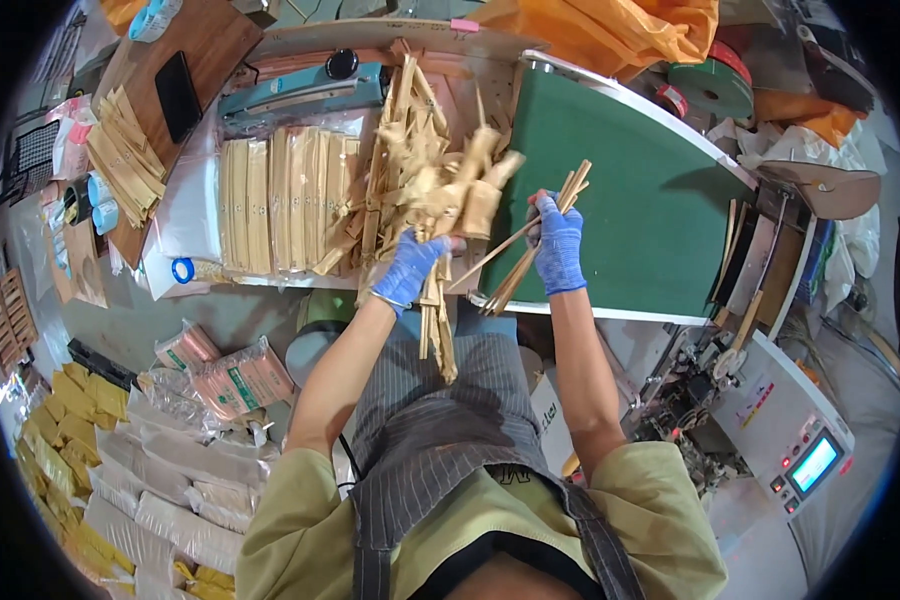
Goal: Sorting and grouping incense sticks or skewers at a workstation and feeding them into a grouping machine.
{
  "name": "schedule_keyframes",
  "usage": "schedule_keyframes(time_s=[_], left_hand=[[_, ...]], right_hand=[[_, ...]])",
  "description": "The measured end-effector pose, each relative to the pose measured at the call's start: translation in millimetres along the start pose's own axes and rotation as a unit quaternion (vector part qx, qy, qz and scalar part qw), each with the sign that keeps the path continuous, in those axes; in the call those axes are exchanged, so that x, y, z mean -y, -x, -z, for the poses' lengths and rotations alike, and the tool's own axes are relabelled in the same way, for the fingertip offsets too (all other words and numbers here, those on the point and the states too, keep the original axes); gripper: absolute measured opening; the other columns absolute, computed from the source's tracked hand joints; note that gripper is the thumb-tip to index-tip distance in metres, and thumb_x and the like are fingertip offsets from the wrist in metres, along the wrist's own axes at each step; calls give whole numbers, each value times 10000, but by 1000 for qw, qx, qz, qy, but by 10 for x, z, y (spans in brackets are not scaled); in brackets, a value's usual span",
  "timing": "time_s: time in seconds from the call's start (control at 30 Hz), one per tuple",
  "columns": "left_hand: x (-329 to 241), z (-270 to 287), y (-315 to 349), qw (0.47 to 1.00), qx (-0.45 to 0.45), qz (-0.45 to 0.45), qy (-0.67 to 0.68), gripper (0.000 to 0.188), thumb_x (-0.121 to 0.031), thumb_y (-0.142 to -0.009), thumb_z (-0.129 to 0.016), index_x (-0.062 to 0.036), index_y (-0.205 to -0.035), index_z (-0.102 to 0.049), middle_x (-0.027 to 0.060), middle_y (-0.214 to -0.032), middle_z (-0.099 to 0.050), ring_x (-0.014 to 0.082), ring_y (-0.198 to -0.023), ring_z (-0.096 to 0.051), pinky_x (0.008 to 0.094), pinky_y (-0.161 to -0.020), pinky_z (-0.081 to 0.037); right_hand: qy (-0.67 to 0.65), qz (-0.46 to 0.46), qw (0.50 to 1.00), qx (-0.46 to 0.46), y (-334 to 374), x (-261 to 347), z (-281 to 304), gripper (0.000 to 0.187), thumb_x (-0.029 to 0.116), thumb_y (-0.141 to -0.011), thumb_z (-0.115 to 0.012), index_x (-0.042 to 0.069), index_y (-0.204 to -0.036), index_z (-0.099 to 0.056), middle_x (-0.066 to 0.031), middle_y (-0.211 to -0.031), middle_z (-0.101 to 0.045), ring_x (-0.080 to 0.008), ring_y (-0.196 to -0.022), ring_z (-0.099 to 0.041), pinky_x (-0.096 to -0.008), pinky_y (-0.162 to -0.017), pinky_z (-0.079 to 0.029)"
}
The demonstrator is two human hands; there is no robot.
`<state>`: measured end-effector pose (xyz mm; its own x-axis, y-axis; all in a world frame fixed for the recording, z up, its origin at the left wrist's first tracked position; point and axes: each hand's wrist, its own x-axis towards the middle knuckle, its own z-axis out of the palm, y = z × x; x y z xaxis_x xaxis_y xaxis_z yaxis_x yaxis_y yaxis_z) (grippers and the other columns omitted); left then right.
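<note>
Both of my hands wear blue gloves. My left hand (410, 268) is closed round a loose bunch of tan papery strips (440, 205), partly smeared by motion; thin lengths of it hang below the hand toward my lap. My right hand (560, 245) grips a small bundle of thin wooden sticks (513, 278) over the near left edge of a green conveyor belt (630, 190). The sticks poke out above and below the fist, and one slants off to the left. Left of my left hand lies a row of clear-wrapped packs of flat tan pieces (295, 205).
Behind the packs is a teal device with a black knob (305, 95). A phone (177, 97) and fanned tan paper sleeves (125, 155) lie on a wooden board. At the right stands a machine with a lit screen (815, 465). Wrapped packs (185, 440) pile up at lower left.
</note>
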<state>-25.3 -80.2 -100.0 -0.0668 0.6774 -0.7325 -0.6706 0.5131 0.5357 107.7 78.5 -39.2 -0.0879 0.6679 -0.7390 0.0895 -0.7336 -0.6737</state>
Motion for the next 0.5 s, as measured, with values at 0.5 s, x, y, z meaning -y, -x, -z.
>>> schedule_keyframes(time_s=[0.5], left_hand=[[155, 1214, 646, 953, -273, -83, 102, 215, -76, -746, -622, -33, -950, -573, 33, -810, -614, 107, -634, -579, 243, -575, -492]], right_hand=[[151, -53, 987, 21, -1074, -108, -1077, 161, 190, -725, -596, 30, -741, -608, -72, -540, -514, -163, -429, -477, -292, -406, -396]])
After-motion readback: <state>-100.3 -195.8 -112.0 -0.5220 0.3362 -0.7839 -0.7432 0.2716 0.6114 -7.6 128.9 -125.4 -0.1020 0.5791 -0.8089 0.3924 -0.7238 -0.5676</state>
